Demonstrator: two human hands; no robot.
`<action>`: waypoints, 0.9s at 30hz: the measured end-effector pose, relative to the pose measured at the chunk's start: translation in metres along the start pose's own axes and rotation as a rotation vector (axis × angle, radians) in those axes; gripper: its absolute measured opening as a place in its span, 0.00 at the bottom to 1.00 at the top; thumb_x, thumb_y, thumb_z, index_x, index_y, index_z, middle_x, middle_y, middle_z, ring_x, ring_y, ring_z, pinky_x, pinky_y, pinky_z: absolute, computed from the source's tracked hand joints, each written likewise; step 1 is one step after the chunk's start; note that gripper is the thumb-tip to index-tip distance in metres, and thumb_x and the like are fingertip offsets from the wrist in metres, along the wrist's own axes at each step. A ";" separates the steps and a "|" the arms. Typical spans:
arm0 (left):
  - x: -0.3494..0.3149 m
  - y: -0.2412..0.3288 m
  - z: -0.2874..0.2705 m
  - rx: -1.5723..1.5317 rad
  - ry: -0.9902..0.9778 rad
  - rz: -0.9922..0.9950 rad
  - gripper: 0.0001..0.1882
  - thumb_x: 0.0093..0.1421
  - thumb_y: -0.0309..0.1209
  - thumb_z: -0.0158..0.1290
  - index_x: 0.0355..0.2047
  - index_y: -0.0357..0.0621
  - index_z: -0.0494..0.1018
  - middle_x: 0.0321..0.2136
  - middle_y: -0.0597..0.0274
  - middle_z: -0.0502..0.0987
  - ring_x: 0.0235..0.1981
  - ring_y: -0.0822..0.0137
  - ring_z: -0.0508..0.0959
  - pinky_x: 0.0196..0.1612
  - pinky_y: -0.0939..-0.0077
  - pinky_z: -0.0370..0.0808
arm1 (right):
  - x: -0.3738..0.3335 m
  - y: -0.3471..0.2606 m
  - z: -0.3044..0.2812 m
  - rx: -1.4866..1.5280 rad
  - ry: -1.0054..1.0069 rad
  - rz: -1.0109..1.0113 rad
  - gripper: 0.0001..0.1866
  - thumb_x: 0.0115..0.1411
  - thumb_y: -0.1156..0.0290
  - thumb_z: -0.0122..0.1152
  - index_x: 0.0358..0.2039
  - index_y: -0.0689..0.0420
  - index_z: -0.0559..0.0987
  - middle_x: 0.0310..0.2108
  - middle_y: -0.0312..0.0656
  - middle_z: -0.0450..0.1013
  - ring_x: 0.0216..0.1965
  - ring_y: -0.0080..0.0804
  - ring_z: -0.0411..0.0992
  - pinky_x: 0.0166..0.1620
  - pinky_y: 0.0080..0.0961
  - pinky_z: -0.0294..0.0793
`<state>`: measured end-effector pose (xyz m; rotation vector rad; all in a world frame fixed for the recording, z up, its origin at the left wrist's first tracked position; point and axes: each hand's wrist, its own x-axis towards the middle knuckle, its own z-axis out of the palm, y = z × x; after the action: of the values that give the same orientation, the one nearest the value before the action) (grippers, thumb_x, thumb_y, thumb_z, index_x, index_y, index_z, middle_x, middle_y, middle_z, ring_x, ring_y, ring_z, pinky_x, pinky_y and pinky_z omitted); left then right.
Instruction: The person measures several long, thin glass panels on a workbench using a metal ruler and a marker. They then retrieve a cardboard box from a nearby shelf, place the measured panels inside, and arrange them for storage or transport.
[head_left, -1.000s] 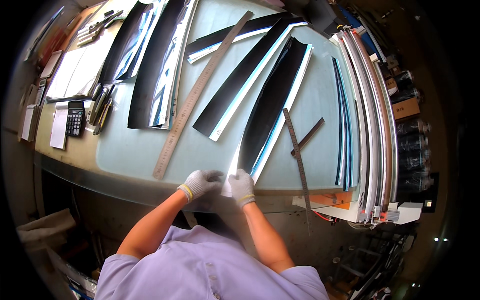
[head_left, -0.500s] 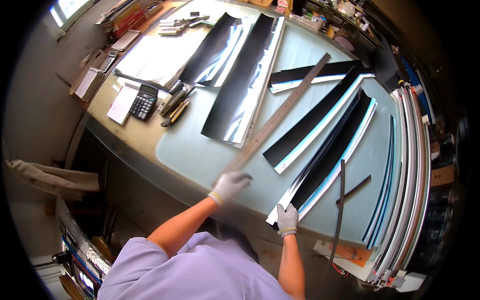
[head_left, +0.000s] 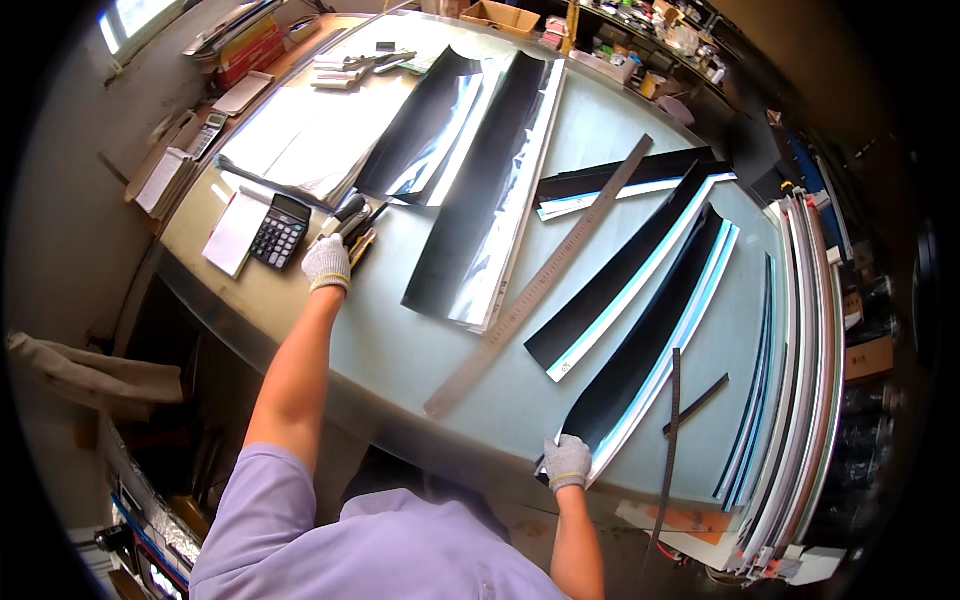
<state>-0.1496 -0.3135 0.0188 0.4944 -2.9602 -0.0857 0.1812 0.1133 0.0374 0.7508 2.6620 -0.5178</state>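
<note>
- the right hand [head_left: 568, 462] is closed over the near end of a black strip [head_left: 648, 325] with a white-and-blue border, at the near edge of the table [head_left: 400, 370].
- a steady hold there should stop the strip sliding – it looks thin and bendy, so flat pressure would suit it better than a hard pinch, which could crease it.
- the left hand [head_left: 327, 263] is at a bunch of hand tools [head_left: 349, 214] beside a calculator [head_left: 281, 231]; whether its fingers grip 1, i cannot tell.
- tools are best taken by the handle – fingers clear of any blade.
- containers: a cardboard box [head_left: 500, 17] past the far edge, contents unclear; a brown carton [head_left: 870, 358] far right, inside hidden.
</note>
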 end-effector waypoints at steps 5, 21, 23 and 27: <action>0.024 0.021 0.001 0.188 -0.129 0.113 0.14 0.67 0.34 0.45 0.39 0.51 0.82 0.39 0.53 0.84 0.42 0.54 0.85 0.44 0.55 0.81 | -0.014 -0.009 0.004 0.148 -0.032 -0.014 0.22 0.59 0.48 0.58 0.33 0.56 0.82 0.33 0.56 0.79 0.40 0.61 0.76 0.45 0.50 0.74; -0.328 0.159 -0.101 -0.848 -0.963 1.062 0.09 0.65 0.26 0.49 0.43 0.37 0.74 0.33 0.45 0.77 0.35 0.47 0.79 0.42 0.63 0.76 | -0.056 0.025 -0.021 1.577 -0.240 -0.350 0.13 0.68 0.72 0.59 0.51 0.61 0.75 0.38 0.35 0.74 0.38 0.20 0.71 0.44 0.18 0.72; -0.358 0.177 -0.093 -0.697 -1.031 1.038 0.11 0.67 0.35 0.48 0.41 0.40 0.73 0.35 0.39 0.77 0.41 0.37 0.77 0.44 0.53 0.74 | -0.060 0.034 -0.017 1.560 -0.132 -0.244 0.09 0.69 0.71 0.59 0.46 0.61 0.76 0.37 0.35 0.74 0.37 0.19 0.70 0.43 0.18 0.72; -0.384 0.211 -0.095 -0.455 -0.746 1.031 0.12 0.65 0.38 0.53 0.38 0.41 0.73 0.36 0.46 0.78 0.39 0.42 0.79 0.42 0.51 0.75 | -0.049 0.043 -0.012 1.541 0.328 0.071 0.06 0.67 0.71 0.59 0.42 0.59 0.77 0.31 0.32 0.74 0.29 0.16 0.69 0.32 0.15 0.69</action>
<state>0.1568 0.0081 0.0802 -1.3628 -3.2196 -0.9418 0.2415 0.1317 0.0567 1.2837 1.9801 -2.6431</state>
